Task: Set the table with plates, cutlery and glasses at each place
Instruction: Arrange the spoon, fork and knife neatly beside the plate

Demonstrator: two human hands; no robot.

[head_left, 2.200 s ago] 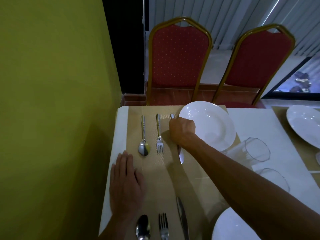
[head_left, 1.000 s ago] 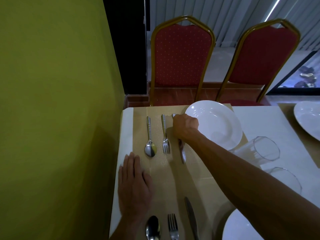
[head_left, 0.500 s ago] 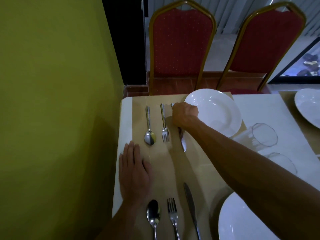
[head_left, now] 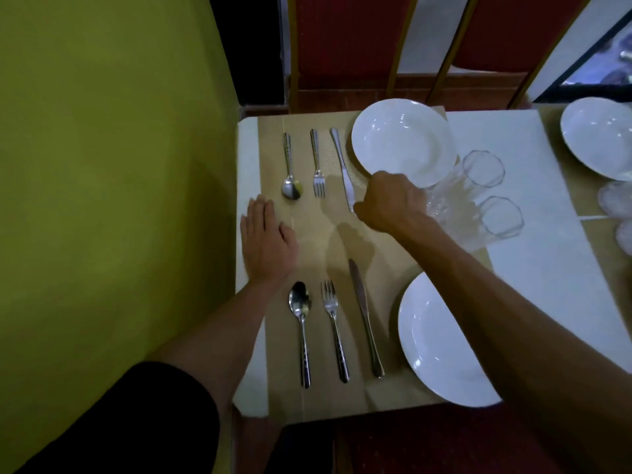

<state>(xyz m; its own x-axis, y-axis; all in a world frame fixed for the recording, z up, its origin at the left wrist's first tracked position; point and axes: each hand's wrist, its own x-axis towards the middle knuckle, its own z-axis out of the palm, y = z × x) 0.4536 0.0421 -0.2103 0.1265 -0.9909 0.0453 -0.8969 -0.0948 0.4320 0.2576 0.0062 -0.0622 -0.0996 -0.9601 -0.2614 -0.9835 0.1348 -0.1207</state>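
At the far place setting, right hand point(head_left: 390, 203) hovers loosely curled, gripping nothing, beside knife point(head_left: 343, 167) lying between fork point(head_left: 317, 165) and plate point(head_left: 402, 142); left hand point(head_left: 268, 242) flat, fingers spread; cutlery looks placed, glasses point(head_left: 478, 200) likely next.

Two place settings lay on the table point(head_left: 513, 138), one beyond the other.

At the far place a spoon point(head_left: 290, 165), fork point(head_left: 317, 164) and knife point(head_left: 343, 167) lay side by side, left to right, with the far plate point(head_left: 402, 140) to their right. The near spoon point(head_left: 301, 330), near fork point(head_left: 334, 328), near knife point(head_left: 365, 318) and near plate point(head_left: 437, 343) lay in the same order. Two glasses point(head_left: 484, 169) stood right of the settings, perhaps touching. Another plate point(head_left: 596, 136) sat further right.
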